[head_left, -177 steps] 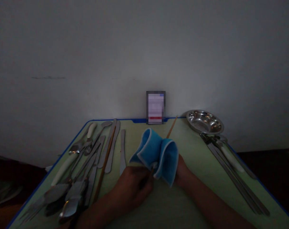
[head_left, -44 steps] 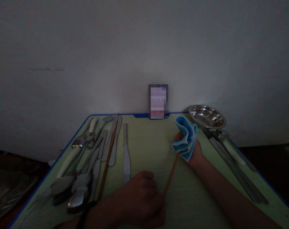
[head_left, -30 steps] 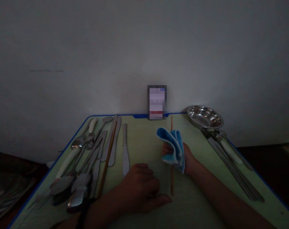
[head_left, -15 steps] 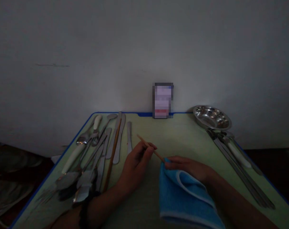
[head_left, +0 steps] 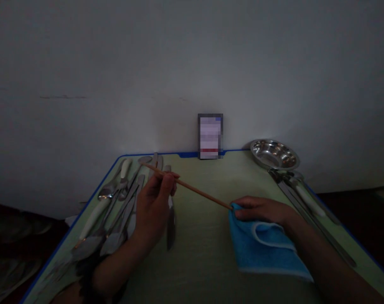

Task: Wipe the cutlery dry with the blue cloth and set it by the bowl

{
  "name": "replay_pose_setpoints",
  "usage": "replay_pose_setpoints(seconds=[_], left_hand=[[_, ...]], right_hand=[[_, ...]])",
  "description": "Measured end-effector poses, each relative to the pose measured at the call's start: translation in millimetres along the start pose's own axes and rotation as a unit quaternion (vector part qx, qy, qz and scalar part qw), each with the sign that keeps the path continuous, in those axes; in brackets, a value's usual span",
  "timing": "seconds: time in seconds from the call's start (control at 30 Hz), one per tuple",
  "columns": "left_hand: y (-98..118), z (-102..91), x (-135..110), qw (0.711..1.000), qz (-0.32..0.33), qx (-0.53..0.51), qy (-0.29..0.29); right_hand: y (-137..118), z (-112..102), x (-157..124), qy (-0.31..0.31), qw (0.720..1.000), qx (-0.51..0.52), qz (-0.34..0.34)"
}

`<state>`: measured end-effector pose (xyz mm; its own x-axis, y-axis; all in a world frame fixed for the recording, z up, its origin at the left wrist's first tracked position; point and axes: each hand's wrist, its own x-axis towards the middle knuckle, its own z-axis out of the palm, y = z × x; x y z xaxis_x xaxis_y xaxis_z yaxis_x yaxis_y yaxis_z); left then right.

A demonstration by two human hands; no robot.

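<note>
My left hand [head_left: 153, 202] is closed on a thin wooden chopstick [head_left: 200, 193] near its far end, holding it slanted above the green mat [head_left: 207, 249]. The chopstick's other end meets my right hand [head_left: 263, 210], whose fingers pinch it through a fold of the blue cloth [head_left: 264, 250]. The cloth hangs down from that hand onto the mat. A butter knife [head_left: 170, 223] lies just under my left hand.
Several spoons, forks and knives [head_left: 115, 211] lie in a pile on the mat's left side, with another wooden chopstick among them. A steel bowl [head_left: 274, 154] stands at the back right, with cleaned cutlery [head_left: 309, 207] laid along the right edge. A blurred card [head_left: 210, 136] leans against the wall.
The right hand let the chopstick drop and regripped it with the cloth unfolded and hanging. The left hand took the far end and drew it leftwards, so more stick now shows between the hands.
</note>
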<state>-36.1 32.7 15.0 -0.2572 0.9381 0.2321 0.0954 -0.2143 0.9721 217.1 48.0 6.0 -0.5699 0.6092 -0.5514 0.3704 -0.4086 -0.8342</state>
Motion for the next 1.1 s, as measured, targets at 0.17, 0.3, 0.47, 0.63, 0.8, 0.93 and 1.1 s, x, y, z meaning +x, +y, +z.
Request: replay_pose_setpoints(seconds=[0.17,0.3,0.47,0.63,0.8,0.93,1.1], left_hand=[[-4,0.3,-5,0.998,0.024,0.032,-0.046],[-4,4.9,-11,0.995,0.012,0.062,-0.071],[-8,10.4,-24,0.982,0.026,0.108,-0.153],[-15,15.7,-31,0.971,0.014,0.107,-0.215],[-18,17.6,-26,0.985,-0.012,0.07,-0.158],[-19,16.3,-22,0.995,-0.041,0.045,-0.081],[-16,15.1,-22,0.993,-0.066,0.056,-0.077]], right_hand=[[-1,6,2,-0.03,0.999,0.007,-0.026],[-1,10,5,-0.031,0.999,-0.023,-0.035],[-2,21,7,-0.037,0.998,-0.016,-0.053],[-3,33,10,-0.038,0.997,0.019,-0.058],[-1,30,15,-0.015,0.995,0.077,-0.061],[4,25,17,0.014,0.99,0.124,-0.059],[7,22,14,0.032,0.993,0.106,-0.028]])
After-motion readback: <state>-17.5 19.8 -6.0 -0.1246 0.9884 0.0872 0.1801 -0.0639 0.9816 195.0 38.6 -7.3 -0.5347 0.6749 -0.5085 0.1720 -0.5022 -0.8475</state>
